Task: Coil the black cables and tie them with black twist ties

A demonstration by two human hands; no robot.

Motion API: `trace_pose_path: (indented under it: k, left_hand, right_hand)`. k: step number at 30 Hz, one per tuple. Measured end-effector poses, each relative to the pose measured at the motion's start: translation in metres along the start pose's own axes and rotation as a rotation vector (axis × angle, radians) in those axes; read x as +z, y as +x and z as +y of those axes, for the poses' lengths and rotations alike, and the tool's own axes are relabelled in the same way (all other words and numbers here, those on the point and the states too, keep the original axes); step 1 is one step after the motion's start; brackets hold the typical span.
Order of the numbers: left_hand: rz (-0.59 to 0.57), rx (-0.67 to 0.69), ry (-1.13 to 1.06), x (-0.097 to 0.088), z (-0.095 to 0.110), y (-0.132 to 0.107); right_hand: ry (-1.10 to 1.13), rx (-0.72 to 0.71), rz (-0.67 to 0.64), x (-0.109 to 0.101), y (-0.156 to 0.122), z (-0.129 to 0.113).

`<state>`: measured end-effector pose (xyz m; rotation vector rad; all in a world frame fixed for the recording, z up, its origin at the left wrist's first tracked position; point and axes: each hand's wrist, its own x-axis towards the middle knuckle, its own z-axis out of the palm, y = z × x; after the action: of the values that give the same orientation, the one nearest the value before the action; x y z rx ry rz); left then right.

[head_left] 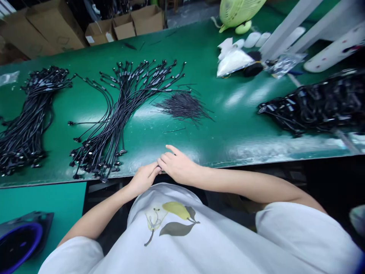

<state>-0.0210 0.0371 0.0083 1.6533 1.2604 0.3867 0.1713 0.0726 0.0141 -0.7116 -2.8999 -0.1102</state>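
My left hand [145, 176] and my right hand [176, 164] meet at the front edge of the green table, fingertips touching. The left fingers are pinched together. On the right hand one finger sticks out while the others curl in toward the left fingertips. Something small and dark may sit between them, too hidden to name. Ahead and to the left lies a loose bundle of black cables [121, 108] with connectors at both ends. Beyond my hands is a pile of thin black ties [184, 105], and a single tie [174, 130] lies apart from it.
Another cable bundle [35, 106] lies at far left. To the right is a heap of black cables [316, 101]. Behind are a white bag [235, 62], a yellow-green fan [239, 11] and grey posts [288, 28]. Cardboard boxes [146, 19] stand past the table's far edge.
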Motion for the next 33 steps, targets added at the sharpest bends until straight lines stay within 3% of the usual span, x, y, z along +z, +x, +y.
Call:
trace_pose_path:
  k: [2, 7, 11, 13, 16, 17, 19, 21, 26, 33]
  left_hand:
    - [-0.022, -0.009, -0.053, 0.003, -0.003, 0.000]
    - [-0.244, -0.217, -0.608, 0.004, -0.009, 0.004]
    - [-0.249, -0.277, -0.815, 0.008, -0.012, 0.010]
    - [-0.178, -0.311, -0.888, 0.010, -0.014, 0.013]
    - [0.014, -0.303, -0.961, 0.012, -0.016, 0.014]
    - [0.071, -0.287, -0.968, 0.013, -0.015, 0.015]
    - [0.122, -0.258, -0.951, 0.015, -0.011, 0.015]
    - [0.117, -0.245, -0.923, 0.018, -0.007, 0.016]
    - [0.154, -0.241, -0.987, 0.021, -0.004, 0.019]
    - [0.219, -0.205, -1.093, 0.021, 0.002, 0.021]
  right_hand:
    - [-0.009, 0.027, -0.037, 0.002, -0.003, -0.003]
    - [0.067, -0.119, 0.010, 0.011, -0.008, 0.003]
    - [0.213, -0.122, 0.074, 0.014, -0.012, 0.028]
    - [0.294, 0.046, 0.197, 0.018, -0.020, 0.065]
    - [0.185, 0.674, 0.463, 0.033, -0.041, 0.144]
    - [0.147, 0.794, 0.489, 0.040, -0.049, 0.170]
    - [0.100, 0.920, 0.490, 0.056, -0.060, 0.211]
    - [0.080, 0.944, 0.449, 0.070, -0.066, 0.233]
    - [0.036, 1.003, 0.397, 0.086, -0.065, 0.232]
    - [0.045, 1.003, 0.351, 0.084, -0.056, 0.219]
